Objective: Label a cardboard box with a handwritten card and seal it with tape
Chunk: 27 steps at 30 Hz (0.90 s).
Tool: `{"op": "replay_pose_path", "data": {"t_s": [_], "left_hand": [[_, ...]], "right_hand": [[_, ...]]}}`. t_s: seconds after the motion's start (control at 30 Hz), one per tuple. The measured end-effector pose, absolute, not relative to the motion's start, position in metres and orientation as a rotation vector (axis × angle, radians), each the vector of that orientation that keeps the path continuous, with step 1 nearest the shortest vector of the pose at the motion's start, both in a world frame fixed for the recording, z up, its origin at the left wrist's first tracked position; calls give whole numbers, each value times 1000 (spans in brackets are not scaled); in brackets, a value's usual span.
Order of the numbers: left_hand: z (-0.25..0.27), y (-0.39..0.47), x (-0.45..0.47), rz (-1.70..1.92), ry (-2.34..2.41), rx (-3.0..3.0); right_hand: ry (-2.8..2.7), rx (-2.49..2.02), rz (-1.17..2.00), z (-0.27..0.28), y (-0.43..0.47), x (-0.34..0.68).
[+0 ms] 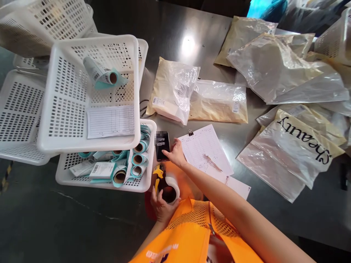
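Holds with the left hand [161, 208] a tape dispenser [158, 171] of yellow colour, with a white roll of tape [174, 184], just before the orange vest [189, 237]. Has the fingers of this hand bent around the lower part of it, quite closed. Reaches with the right hand [177, 151] to the black phone [163, 140] and rests the thumb on the lower part of its screen. Has the other fingers half bent near its right edge; cannot tell here a real grip from a light touch. See the phone on the metal table [208, 60], between the white basket [109, 186] full of label rolls [138, 159] and the clipped sheets [196, 146] with a pen [213, 163] on top. Find beyond the sheets two plastic bags [172, 86], touching each other. Note over this basket an upper basket [135, 91], with one loose roll [101, 73] and a printed form [111, 122] inside. See at the right more bags in a pile [287, 69].
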<state>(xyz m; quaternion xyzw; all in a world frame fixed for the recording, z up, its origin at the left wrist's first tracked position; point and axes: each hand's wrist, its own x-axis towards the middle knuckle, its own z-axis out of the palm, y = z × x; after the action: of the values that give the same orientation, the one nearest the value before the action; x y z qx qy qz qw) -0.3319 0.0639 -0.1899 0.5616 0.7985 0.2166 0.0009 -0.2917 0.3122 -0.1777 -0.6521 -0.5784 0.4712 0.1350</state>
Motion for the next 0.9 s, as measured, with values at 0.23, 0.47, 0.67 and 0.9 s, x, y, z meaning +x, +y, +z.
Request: {"op": "replay_pose_path", "data": {"t_s": [0.23, 0.47, 0.67, 0.9], "left_hand": [[-196, 63, -335, 703, 2497, 1814], [-195, 61, -336, 669, 2483, 1809], [-195, 61, -336, 670, 2474, 1808], [-196, 61, -334, 695, 2484, 1773]], "right_hand": [[-1842, -2191, 1149, -167, 308, -327], [-1500, -1928, 1452, -189, 312, -293], [-1488, -1903, 1446, -192, 311, -289], [-1494, -1927, 1361, -193, 310, -295]]}}
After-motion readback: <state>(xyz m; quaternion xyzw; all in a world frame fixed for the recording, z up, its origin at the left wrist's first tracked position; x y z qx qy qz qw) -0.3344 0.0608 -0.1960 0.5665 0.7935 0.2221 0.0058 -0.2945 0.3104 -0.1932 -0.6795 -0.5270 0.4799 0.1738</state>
